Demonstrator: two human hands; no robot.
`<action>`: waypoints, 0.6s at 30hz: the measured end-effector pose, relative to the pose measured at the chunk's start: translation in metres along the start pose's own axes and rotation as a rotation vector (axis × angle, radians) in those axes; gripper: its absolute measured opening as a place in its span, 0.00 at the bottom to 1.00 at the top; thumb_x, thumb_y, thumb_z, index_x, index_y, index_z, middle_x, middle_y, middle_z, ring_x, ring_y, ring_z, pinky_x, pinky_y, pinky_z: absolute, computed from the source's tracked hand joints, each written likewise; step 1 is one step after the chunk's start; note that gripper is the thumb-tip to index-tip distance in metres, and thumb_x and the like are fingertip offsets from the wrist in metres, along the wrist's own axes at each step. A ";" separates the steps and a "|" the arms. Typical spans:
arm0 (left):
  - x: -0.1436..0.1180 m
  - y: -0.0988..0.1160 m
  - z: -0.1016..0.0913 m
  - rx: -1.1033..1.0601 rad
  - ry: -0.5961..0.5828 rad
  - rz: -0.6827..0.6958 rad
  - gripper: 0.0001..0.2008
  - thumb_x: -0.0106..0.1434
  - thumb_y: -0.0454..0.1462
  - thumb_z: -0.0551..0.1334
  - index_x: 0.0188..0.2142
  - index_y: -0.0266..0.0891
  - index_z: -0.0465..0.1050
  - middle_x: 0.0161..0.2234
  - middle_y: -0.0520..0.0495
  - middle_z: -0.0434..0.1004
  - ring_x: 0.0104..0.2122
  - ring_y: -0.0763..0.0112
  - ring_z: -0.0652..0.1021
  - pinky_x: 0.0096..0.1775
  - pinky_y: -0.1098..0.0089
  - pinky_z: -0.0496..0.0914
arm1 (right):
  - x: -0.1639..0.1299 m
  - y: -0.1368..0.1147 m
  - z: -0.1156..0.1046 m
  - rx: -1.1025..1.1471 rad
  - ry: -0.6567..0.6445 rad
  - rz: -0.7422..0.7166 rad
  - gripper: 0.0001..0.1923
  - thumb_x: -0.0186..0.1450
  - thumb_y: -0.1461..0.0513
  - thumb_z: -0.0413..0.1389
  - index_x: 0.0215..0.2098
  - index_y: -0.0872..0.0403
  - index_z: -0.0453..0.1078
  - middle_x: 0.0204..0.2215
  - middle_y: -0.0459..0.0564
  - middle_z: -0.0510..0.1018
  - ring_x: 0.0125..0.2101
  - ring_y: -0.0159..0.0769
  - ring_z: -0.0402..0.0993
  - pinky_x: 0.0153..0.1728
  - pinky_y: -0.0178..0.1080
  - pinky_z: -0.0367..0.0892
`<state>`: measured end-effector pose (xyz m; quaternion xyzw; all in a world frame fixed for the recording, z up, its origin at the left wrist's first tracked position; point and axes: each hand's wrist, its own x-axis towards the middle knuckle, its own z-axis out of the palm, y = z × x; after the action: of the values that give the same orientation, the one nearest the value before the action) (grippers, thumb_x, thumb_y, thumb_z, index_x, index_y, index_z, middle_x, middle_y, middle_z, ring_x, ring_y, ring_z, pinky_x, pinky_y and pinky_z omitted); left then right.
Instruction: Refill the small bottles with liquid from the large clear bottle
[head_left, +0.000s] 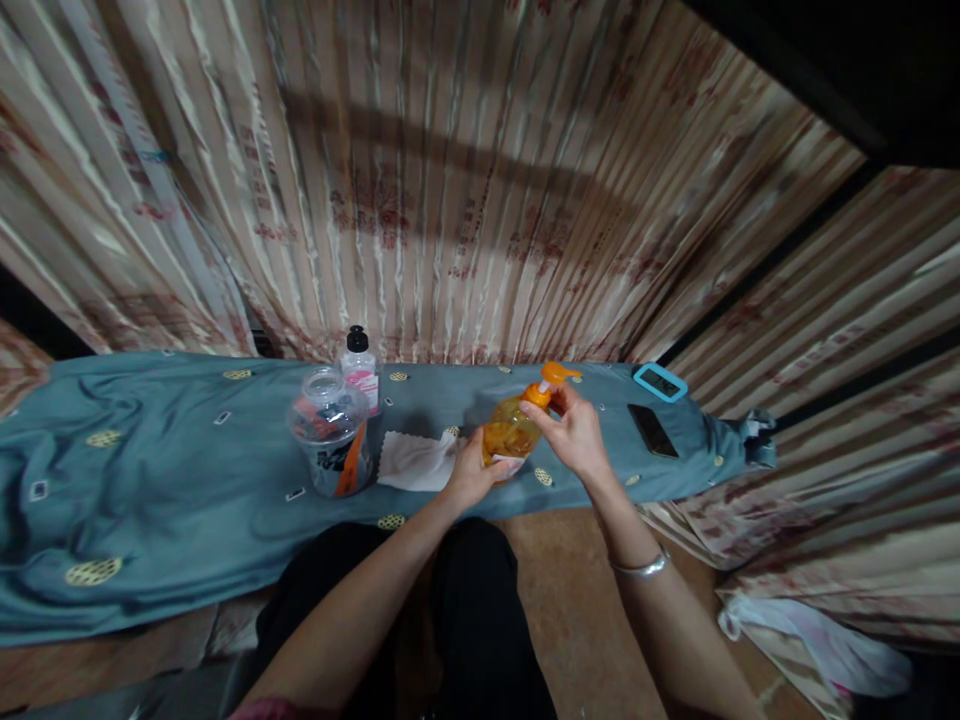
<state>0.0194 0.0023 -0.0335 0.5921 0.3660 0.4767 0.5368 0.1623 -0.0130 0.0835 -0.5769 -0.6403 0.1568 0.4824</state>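
Observation:
An orange pump bottle (508, 428) is tilted over the blue cloth-covered surface (172, 470). My left hand (471, 472) grips its lower body from beneath. My right hand (574, 432) holds the neck just below the orange pump head (556, 376). A white cloth (415, 460) lies flat just left of my left hand.
A clear plastic jar (331, 430) with a label stands left of the cloth, and a small black-capped bottle (360, 368) stands behind it. A dark phone (652, 430) and a blue-framed device (660, 381) lie at the right. Striped curtains hang behind. A white bag (817, 645) lies on the floor.

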 end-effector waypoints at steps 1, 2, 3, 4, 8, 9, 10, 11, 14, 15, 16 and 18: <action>0.000 0.001 0.000 0.011 0.010 -0.009 0.27 0.50 0.36 0.71 0.49 0.39 0.67 0.47 0.42 0.79 0.48 0.57 0.78 0.54 0.55 0.70 | -0.004 -0.002 0.005 -0.030 0.055 0.015 0.16 0.64 0.52 0.60 0.42 0.55 0.71 0.38 0.47 0.78 0.38 0.35 0.76 0.45 0.48 0.70; 0.000 0.002 0.000 0.023 0.017 -0.018 0.28 0.50 0.36 0.71 0.49 0.38 0.67 0.47 0.41 0.79 0.48 0.57 0.78 0.54 0.55 0.70 | -0.006 -0.004 0.010 -0.054 0.104 0.032 0.16 0.64 0.52 0.60 0.42 0.55 0.71 0.38 0.47 0.78 0.38 0.35 0.76 0.46 0.48 0.70; 0.000 0.002 0.000 0.030 0.022 -0.025 0.28 0.49 0.36 0.71 0.49 0.38 0.67 0.47 0.41 0.79 0.49 0.56 0.78 0.55 0.54 0.70 | -0.009 -0.006 0.016 -0.071 0.155 0.049 0.17 0.63 0.52 0.61 0.42 0.55 0.71 0.37 0.47 0.77 0.38 0.35 0.76 0.46 0.48 0.70; 0.000 0.003 0.000 0.030 0.021 -0.027 0.28 0.50 0.36 0.71 0.49 0.38 0.67 0.47 0.41 0.79 0.49 0.56 0.78 0.55 0.54 0.70 | -0.010 -0.007 0.021 -0.083 0.202 0.068 0.17 0.63 0.52 0.61 0.42 0.55 0.70 0.37 0.47 0.77 0.38 0.35 0.76 0.45 0.48 0.70; -0.001 0.005 -0.002 -0.010 0.004 0.004 0.25 0.52 0.38 0.71 0.48 0.39 0.66 0.47 0.42 0.79 0.47 0.58 0.78 0.53 0.55 0.71 | -0.012 -0.009 0.035 -0.101 0.315 0.121 0.17 0.63 0.51 0.61 0.42 0.55 0.70 0.37 0.47 0.77 0.38 0.35 0.75 0.45 0.47 0.70; -0.001 0.005 -0.002 -0.016 0.003 0.009 0.25 0.51 0.38 0.71 0.48 0.39 0.66 0.46 0.42 0.79 0.47 0.59 0.78 0.53 0.55 0.71 | -0.012 -0.008 0.035 -0.101 0.320 0.124 0.18 0.63 0.50 0.60 0.42 0.55 0.70 0.38 0.47 0.77 0.39 0.36 0.75 0.45 0.48 0.70; -0.001 0.005 -0.003 -0.019 0.002 0.010 0.26 0.51 0.38 0.71 0.48 0.39 0.66 0.46 0.43 0.79 0.47 0.59 0.78 0.53 0.56 0.71 | -0.012 -0.008 0.035 -0.096 0.312 0.120 0.18 0.63 0.50 0.60 0.43 0.55 0.71 0.38 0.47 0.77 0.39 0.36 0.75 0.46 0.49 0.70; -0.001 0.005 -0.003 -0.017 0.002 0.008 0.26 0.51 0.37 0.71 0.48 0.39 0.66 0.46 0.43 0.79 0.47 0.59 0.78 0.53 0.56 0.71 | -0.012 -0.007 0.033 -0.086 0.294 0.111 0.18 0.64 0.51 0.60 0.43 0.55 0.71 0.39 0.48 0.77 0.40 0.37 0.75 0.47 0.49 0.70; 0.000 0.004 -0.003 0.003 -0.005 0.000 0.26 0.51 0.35 0.70 0.48 0.40 0.66 0.47 0.42 0.79 0.48 0.58 0.78 0.54 0.55 0.71 | -0.012 -0.005 0.020 -0.015 0.185 0.054 0.19 0.65 0.51 0.59 0.48 0.54 0.70 0.44 0.50 0.76 0.43 0.38 0.75 0.47 0.50 0.70; 0.000 0.003 -0.003 0.010 -0.007 -0.002 0.26 0.51 0.35 0.70 0.49 0.40 0.66 0.47 0.42 0.79 0.48 0.57 0.78 0.53 0.55 0.71 | -0.011 -0.004 0.015 0.017 0.136 0.031 0.20 0.66 0.52 0.58 0.50 0.54 0.69 0.45 0.51 0.76 0.44 0.39 0.75 0.47 0.50 0.70; 0.001 0.002 -0.003 0.017 -0.008 -0.002 0.26 0.51 0.35 0.70 0.49 0.39 0.66 0.47 0.42 0.79 0.47 0.57 0.78 0.53 0.54 0.71 | -0.010 -0.002 0.011 0.048 0.088 0.011 0.19 0.66 0.52 0.58 0.51 0.54 0.69 0.46 0.51 0.76 0.45 0.39 0.75 0.47 0.49 0.71; 0.001 0.002 -0.002 0.031 -0.002 0.001 0.26 0.51 0.36 0.70 0.48 0.39 0.67 0.47 0.41 0.79 0.47 0.56 0.78 0.53 0.54 0.70 | -0.006 0.001 0.005 0.099 0.008 -0.013 0.18 0.66 0.53 0.58 0.50 0.54 0.70 0.46 0.51 0.76 0.44 0.38 0.75 0.47 0.49 0.71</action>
<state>0.0174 0.0032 -0.0318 0.6011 0.3722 0.4708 0.5278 0.1581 -0.0166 0.0782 -0.5488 -0.6335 0.1829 0.5139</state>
